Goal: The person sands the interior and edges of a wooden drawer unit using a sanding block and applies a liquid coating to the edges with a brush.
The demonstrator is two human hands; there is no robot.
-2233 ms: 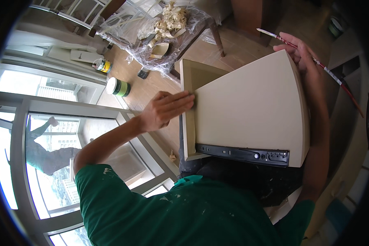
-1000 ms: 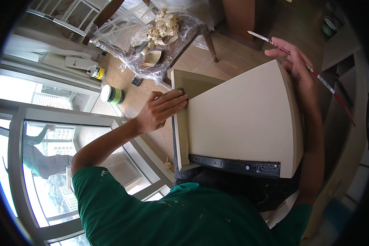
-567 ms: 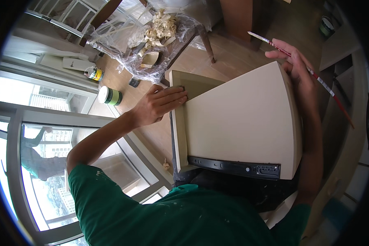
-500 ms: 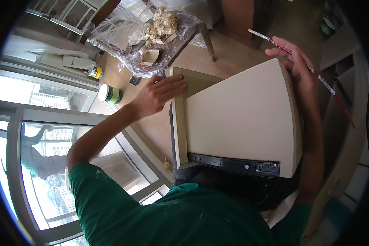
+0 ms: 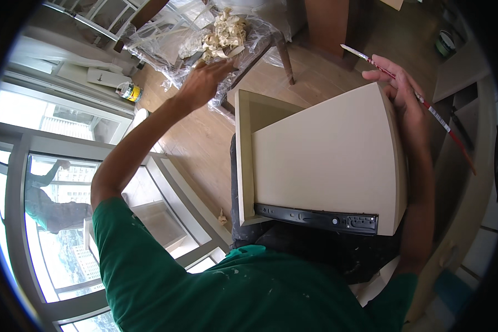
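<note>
A cream-painted drawer [image 5: 321, 160] rests on my lap, with a black metal drawer slide [image 5: 315, 217] along its near edge. My right hand [image 5: 406, 102] is closed around a thin paintbrush [image 5: 441, 120] with a red handle and pale tip, and its palm and forearm lie along the drawer's right side. My left hand [image 5: 205, 83], fingers stretched out, is off the drawer and over the near edge of the plastic-covered table [image 5: 260, 50]. It hides the small cream-coloured piece there. Crumpled strips of masking tape [image 5: 225, 34] lie in a heap just beyond its fingers.
A yellow-labelled paint can [image 5: 129, 92] stands on the wooden floor [image 5: 191, 149] by the window at left. Another can [image 5: 444, 43] is at the far right. A table leg [image 5: 285, 61] stands beyond the drawer. Glass window panels [image 5: 61, 221] run along my left side.
My left hand has left the drawer's left front edge and moved up and away to the table. The right hand keeps its hold on the paintbrush. The view has shifted slightly.
</note>
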